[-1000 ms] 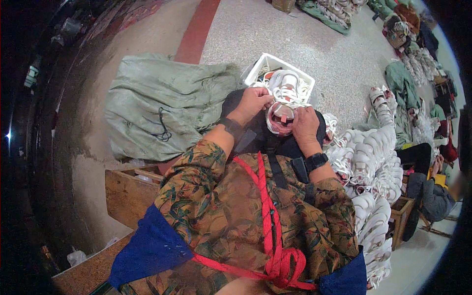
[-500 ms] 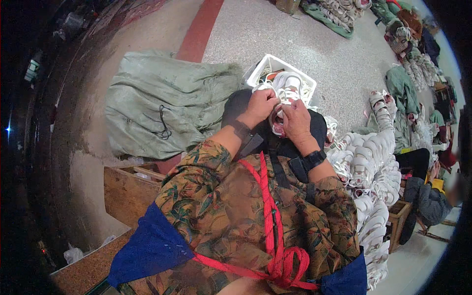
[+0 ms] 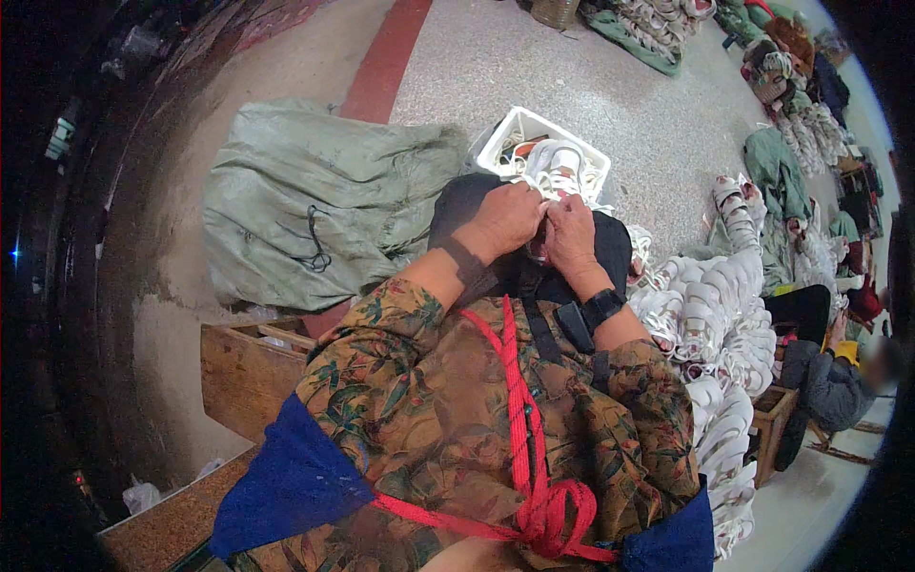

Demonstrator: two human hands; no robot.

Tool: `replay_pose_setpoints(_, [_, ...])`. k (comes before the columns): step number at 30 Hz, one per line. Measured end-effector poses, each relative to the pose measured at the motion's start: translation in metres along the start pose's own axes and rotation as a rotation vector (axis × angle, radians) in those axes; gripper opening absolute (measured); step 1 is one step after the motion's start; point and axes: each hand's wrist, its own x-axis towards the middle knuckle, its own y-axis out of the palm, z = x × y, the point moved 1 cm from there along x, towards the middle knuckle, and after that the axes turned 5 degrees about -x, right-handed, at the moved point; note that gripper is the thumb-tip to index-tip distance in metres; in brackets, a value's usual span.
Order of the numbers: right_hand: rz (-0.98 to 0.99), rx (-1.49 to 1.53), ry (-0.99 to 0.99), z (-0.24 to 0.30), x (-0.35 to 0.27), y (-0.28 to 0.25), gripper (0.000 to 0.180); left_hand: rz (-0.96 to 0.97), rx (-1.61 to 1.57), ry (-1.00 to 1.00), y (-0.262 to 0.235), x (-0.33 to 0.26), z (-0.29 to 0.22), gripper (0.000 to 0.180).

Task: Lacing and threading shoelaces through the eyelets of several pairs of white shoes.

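A white sneaker (image 3: 559,158) with reddish-brown patches lies across my lap, its toe pointing away from me and its heel end between my wrists. My left hand (image 3: 509,219) is closed at the lacing, back of the hand up, pinching the white shoelace (image 3: 544,204). Close beside it, my right hand (image 3: 571,232) is closed too, thumb and forefinger pinched on the lace at the shoe's tongue. The hands nearly touch, and they cover most of the shoe's opening. How the lace runs between the fingertips is too small to make out.
A white bin (image 3: 596,153) holding laces stands just beyond my knees. To the left are a grey-green sack (image 3: 315,205) and a wooden box (image 3: 250,381). Rows of white sneakers (image 3: 710,310) line my right side. Farther right, another person (image 3: 834,381) sits low.
My left hand has shifted right and rolled over, its knuckles now closer to my right hand. My right hand has turned slightly and stays at the shoe's tongue.
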Motion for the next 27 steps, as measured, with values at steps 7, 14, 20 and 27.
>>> replay_pose_setpoints(7, [-0.013, -0.118, 0.053, 0.006, 0.015, 0.010, 0.010, -0.016, -0.093, -0.026, 0.011, 0.005, 0.016, 0.020])
replay_pose_setpoints(14, [0.060, 0.008, 0.003, -0.004, 0.013, -0.003, 0.007, 0.046, -0.500, -0.294, 0.015, 0.009, 0.030, 0.017])
replay_pose_setpoints(20, [0.234, -0.080, 0.086, -0.062, -0.050, -0.058, 0.006, 0.066, -0.593, -0.428, 0.011, 0.006, 0.019, 0.018])
replay_pose_setpoints(27, [0.045, 0.398, 0.369, -0.056, -0.036, -0.040, 0.007, -0.104, -0.236, 0.126, 0.013, 0.020, -0.031, 0.009])
